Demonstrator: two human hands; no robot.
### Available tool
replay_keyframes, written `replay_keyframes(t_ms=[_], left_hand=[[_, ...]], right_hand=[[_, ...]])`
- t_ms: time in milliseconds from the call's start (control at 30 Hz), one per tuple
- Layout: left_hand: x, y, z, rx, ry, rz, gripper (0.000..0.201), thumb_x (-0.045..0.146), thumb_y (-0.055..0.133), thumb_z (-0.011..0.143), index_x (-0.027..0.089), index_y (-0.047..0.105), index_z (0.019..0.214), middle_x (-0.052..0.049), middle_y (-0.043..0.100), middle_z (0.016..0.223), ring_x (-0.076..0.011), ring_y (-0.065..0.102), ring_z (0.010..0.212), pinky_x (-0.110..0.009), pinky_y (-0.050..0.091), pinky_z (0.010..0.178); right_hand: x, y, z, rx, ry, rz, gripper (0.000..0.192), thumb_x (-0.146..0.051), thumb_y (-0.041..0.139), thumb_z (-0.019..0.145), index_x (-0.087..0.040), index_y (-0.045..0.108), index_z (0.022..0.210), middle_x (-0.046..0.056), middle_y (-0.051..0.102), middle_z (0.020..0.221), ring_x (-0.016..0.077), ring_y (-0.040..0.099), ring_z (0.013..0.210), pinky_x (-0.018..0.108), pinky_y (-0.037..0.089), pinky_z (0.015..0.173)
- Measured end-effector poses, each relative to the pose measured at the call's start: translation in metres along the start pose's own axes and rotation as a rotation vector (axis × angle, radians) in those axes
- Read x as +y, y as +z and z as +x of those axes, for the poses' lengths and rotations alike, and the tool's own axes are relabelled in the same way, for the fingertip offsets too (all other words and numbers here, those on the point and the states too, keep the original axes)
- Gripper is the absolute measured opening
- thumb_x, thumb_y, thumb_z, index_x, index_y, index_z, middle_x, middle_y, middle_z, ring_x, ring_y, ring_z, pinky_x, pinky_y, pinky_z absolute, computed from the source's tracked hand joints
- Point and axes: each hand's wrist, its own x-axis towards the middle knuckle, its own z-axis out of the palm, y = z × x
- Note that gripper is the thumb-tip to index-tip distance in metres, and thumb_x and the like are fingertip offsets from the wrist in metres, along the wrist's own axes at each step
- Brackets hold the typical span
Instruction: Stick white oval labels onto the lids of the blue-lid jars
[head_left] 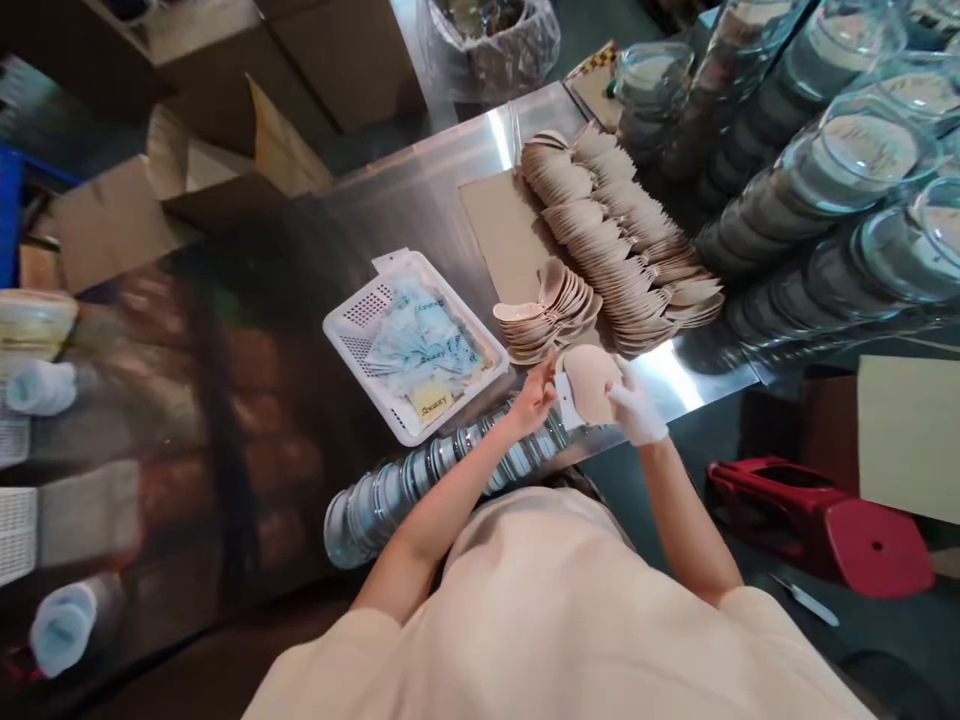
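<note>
At the steel table's [450,190] near edge, your bare left hand [534,398] and gloved right hand [634,408] pinch one tan paper shell [590,380] (fingers closed on it); a loose grip could drop it onto the stacked shells [547,315] just beyond, toppling them.

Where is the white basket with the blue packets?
The white basket sits on the steel table, left of the tan spoon pile and just beyond the left hand.
</note>
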Motion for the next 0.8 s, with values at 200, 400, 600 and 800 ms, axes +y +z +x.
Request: replay_keyframes(t_ms=[200, 400, 600, 800], left_hand=[[-0.021, -0.003, -0.032, -0.215, 0.011, 0.395, 0.106, 0.059, 0.073, 0.078, 0.014, 0.023, 0.161, -0.02, 0.036, 0.161, -0.0346, 0.032, 0.151, -0.051, 0.027, 0.124], [-0.021, 0.004, -0.027, -0.179, 0.034, 0.417, 0.116, 0.046, 0.075, 0.073, 0.014, 0.01, 0.162, -0.02, 0.042, 0.158, -0.0344, 0.04, 0.146, -0.049, 0.032, 0.121], [-0.024, 0.006, -0.031, -0.168, 0.048, 0.423, 0.115, 0.05, 0.073, 0.075, 0.012, 0.01, 0.162, -0.019, 0.041, 0.158, -0.0352, 0.037, 0.147, -0.049, 0.029, 0.123], [-0.024, 0.008, -0.031, -0.173, 0.051, 0.427, 0.112, 0.054, 0.073, 0.077, 0.015, 0.014, 0.163, -0.018, 0.037, 0.161, -0.0341, 0.033, 0.15, -0.05, 0.026, 0.124]], right_hand=[[0.028, 0.025, -0.052, 0.091, -0.194, -0.765, 0.059, -0.025, 0.062, 0.081, -0.02, 0.052, 0.139, 0.012, 0.058, 0.133, 0.0296, 0.054, 0.121, 0.047, 0.046, 0.106], [0.063, 0.06, -0.034, -0.058, -0.142, -1.297, 0.06, -0.024, 0.055, 0.088, -0.022, 0.05, 0.147, 0.016, 0.053, 0.143, 0.0313, 0.053, 0.114, 0.048, 0.044, 0.098], [0.076, 0.034, -0.027, 0.011, -0.24, -1.345, 0.059, -0.04, 0.053, 0.093, -0.019, 0.048, 0.148, 0.018, 0.041, 0.156, 0.0351, 0.041, 0.133, 0.054, 0.03, 0.106], [0.057, 0.038, 0.014, -0.064, -0.165, -1.11, 0.073, -0.026, 0.07, 0.072, -0.018, 0.055, 0.143, 0.018, 0.057, 0.134, 0.0332, 0.055, 0.116, 0.046, 0.044, 0.098]])
